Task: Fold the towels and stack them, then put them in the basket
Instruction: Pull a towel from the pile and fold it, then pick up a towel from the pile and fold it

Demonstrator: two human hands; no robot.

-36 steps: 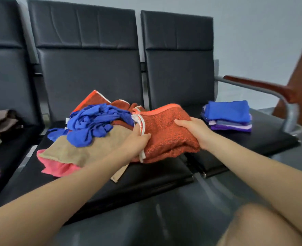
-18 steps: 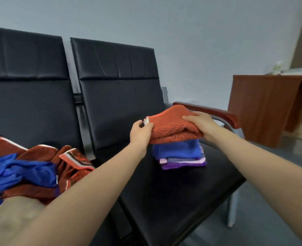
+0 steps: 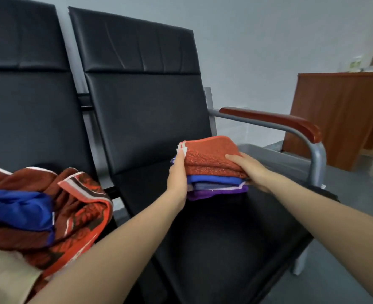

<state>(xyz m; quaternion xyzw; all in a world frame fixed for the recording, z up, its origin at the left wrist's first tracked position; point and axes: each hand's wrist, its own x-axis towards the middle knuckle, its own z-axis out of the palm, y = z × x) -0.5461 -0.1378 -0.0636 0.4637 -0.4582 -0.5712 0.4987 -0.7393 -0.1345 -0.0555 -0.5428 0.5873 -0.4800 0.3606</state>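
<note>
Towels, unfolded: a loose heap (image 3: 49, 216) of rust-patterned terry, blue and beige cloth fills the left seat's front edge. Left hand (image 3: 177, 176) lies flat-fingered against the left side of the folded orange towel (image 3: 209, 155), nubbly and rectangular, now atop the blue and purple stack (image 3: 216, 186) near the back of the right seat (image 3: 225, 238); right hand (image 3: 250, 170) presses fingers on its right side. Step judged: stacking; next calls for squaring edges, releasing, fetching another towel.
</note>
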